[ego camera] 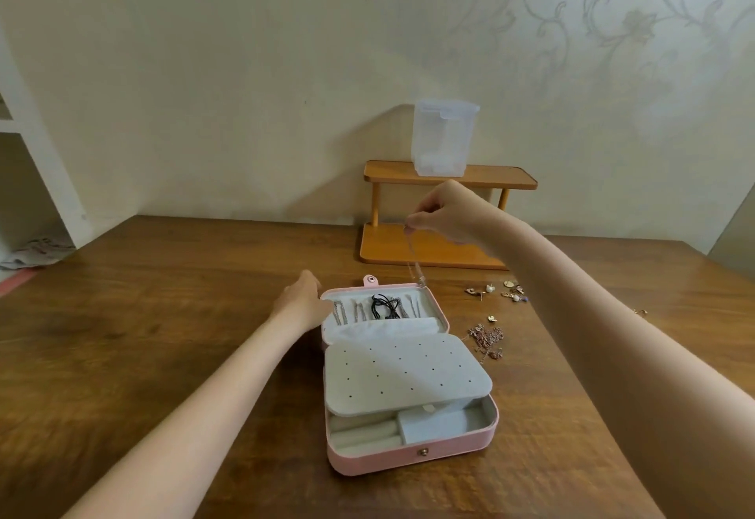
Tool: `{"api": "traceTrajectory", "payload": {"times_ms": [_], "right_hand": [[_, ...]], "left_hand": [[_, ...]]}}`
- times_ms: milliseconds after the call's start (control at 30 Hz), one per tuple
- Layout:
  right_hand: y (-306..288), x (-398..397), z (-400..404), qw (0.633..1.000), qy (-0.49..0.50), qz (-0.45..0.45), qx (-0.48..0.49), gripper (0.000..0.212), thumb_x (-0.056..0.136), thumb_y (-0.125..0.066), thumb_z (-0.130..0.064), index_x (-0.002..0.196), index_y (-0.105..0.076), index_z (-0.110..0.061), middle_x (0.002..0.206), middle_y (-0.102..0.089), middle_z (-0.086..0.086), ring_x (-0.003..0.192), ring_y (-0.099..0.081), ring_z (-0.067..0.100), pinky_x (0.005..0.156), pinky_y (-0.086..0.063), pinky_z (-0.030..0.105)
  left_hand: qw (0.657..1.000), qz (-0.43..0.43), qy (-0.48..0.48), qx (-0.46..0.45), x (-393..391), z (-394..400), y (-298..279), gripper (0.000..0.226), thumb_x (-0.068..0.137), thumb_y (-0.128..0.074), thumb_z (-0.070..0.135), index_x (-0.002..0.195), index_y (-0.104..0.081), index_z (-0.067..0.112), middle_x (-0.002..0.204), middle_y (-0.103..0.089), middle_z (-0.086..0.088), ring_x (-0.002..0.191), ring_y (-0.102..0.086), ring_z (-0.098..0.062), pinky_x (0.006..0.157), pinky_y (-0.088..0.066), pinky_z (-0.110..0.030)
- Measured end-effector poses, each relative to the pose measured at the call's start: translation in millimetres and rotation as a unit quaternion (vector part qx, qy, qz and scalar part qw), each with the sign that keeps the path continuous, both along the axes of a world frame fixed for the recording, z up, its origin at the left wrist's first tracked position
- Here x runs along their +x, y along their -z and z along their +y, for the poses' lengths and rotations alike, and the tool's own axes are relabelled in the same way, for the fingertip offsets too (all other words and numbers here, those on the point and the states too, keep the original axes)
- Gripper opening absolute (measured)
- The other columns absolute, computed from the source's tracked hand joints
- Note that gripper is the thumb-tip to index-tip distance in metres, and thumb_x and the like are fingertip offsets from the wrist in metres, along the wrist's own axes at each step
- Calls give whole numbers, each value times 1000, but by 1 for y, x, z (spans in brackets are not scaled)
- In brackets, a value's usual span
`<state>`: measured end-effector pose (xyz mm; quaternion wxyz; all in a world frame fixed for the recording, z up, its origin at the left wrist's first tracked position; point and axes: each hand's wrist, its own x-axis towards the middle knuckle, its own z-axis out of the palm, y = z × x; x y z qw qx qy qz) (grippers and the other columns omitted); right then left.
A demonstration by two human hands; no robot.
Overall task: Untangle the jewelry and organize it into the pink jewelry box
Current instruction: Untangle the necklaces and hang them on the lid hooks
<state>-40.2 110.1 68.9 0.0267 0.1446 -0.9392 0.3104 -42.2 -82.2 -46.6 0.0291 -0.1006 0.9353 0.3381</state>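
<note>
The pink jewelry box [412, 455] lies open on the wooden table, its grey perforated earring panel [404, 375] raised over the lower tray. The lid section [384, 308] holds several silver chains and a black cord. My left hand [304, 300] rests against the lid's left edge. My right hand [447, 212] is raised above the box's far right corner and pinches a thin silver chain [413, 259] that hangs down to the lid's rim. A tangle of rose-gold chains [488, 339] and loose earrings [504, 291] lie on the table to the right of the box.
A two-tier wooden stand [445, 179] sits at the wall behind the box, with a clear plastic container [444, 136] on its top shelf. One small gold piece [640, 311] lies far right on the table [163, 314].
</note>
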Motion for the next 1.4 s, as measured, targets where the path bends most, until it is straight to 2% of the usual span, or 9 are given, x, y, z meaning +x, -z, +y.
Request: {"api": "traceTrajectory", "payload": {"times_ms": [133,300,433,533,633,800,1000,1200,1400], "right_hand": [[-2,8,6,998,-28,-53,-27,18,93,-57,-19,86,-71,-12,53,-44,1,44,-31,11,38,-28,16],[-9,18,2,995,-59,-51,-64,18,92,-57,-18,84,-72,-11,47,-43,-4,40,-28,8,37,-26,14],[-15,21,-4,993,-60,-62,-80,18,92,-58,-18,88,-72,-8,51,-39,-1,40,-26,8,36,-24,15],[-16,24,-8,993,-62,-74,-75,18,92,-58,-19,85,-72,-10,52,-38,-2,42,-27,8,39,-24,17],[-14,26,-11,992,-66,-82,-70,19,93,-57,-17,87,-73,-9,51,-38,-4,44,-28,9,42,-26,19],[-7,26,-17,990,-66,-96,-78,19,93,-57,-14,86,-72,-6,47,-39,-6,46,-27,10,45,-24,22],[-6,27,-21,988,-78,-105,-76,17,92,-58,-13,87,-71,-3,49,-38,-4,44,-26,9,41,-23,18],[-4,26,-24,989,-84,-105,-60,19,93,-57,-14,81,-72,-10,57,-41,1,47,-29,10,43,-24,20],[0,25,-24,991,-84,-90,-51,18,92,-57,-13,82,-71,-9,58,-44,2,45,-29,9,39,-24,17]], "left_hand": [[986,115,1,120,7,1,-8,28,92,-56,18,115,-43,12,117,-53,-9,101,-50,-18,78,-42,-28],[941,311,106,73,29,-1,-16,13,92,-51,3,92,-50,16,114,-48,-8,110,-48,-19,80,-39,-14],[941,288,176,2,44,0,-14,14,89,-58,5,88,-68,14,141,-30,-7,127,-37,-23,100,-42,-28],[938,277,205,-37,52,1,-12,9,86,-65,14,92,-71,13,149,-19,-3,138,-20,-20,111,-31,-34],[928,298,216,-61,55,0,-12,10,83,-69,19,91,-72,13,151,-18,-4,140,-14,-18,111,-24,-33],[933,290,211,-27,58,-2,-14,7,78,-74,17,82,-71,12,148,-22,-5,138,-17,-18,109,-32,-36],[925,307,223,-19,57,-6,-11,5,77,-75,17,77,-72,13,147,-25,-5,129,-12,-4,105,-28,-28],[926,305,221,-26,58,-4,-15,4,78,-75,16,78,-72,14,149,-23,-3,137,-17,-14,103,-28,-27],[917,323,232,-24,58,-5,-15,5,76,-76,15,77,-72,12,148,-25,-4,130,-15,-7,104,-33,-32]]}}
